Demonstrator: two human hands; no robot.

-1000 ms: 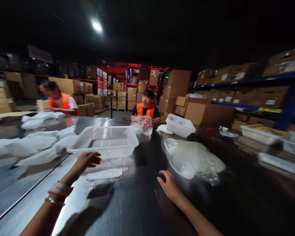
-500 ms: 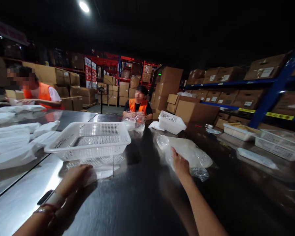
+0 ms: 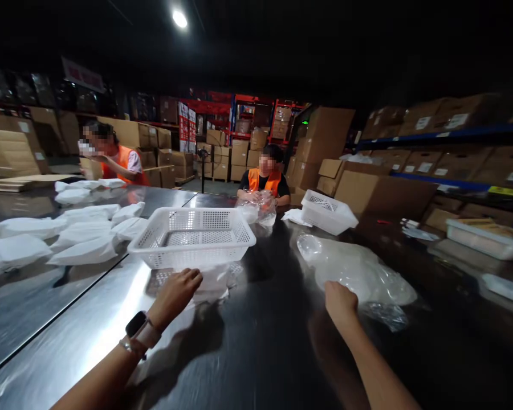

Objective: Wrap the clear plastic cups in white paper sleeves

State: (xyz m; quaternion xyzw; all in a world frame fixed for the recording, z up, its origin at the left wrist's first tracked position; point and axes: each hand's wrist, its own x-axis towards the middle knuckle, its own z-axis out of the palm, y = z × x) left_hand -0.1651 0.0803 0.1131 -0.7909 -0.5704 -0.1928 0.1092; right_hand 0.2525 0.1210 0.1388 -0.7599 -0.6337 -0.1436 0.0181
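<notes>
My left hand [image 3: 176, 295], with a watch on the wrist, rests on a flat clear packet [image 3: 209, 283] that lies on the shiny metal table [image 3: 68, 336] just in front of a white perforated basket [image 3: 192, 236]. My right hand [image 3: 341, 302] touches the near edge of a pile of clear plastic bags [image 3: 359, 270] on the dark part of the table. Whether its fingers pinch a bag is hidden behind the hand.
White wrapped packets [image 3: 68, 233] lie in a row at the left. A second white basket [image 3: 328, 212] stands farther back. Two people in orange vests [image 3: 263, 179] [image 3: 117, 162] work across the table. Trays [image 3: 483, 236] and shelves of cardboard boxes [image 3: 444, 148] line the right.
My right hand reached forward from the bare table to the plastic bags. My left hand came down onto the flat packet in front of the basket. The view swung about.
</notes>
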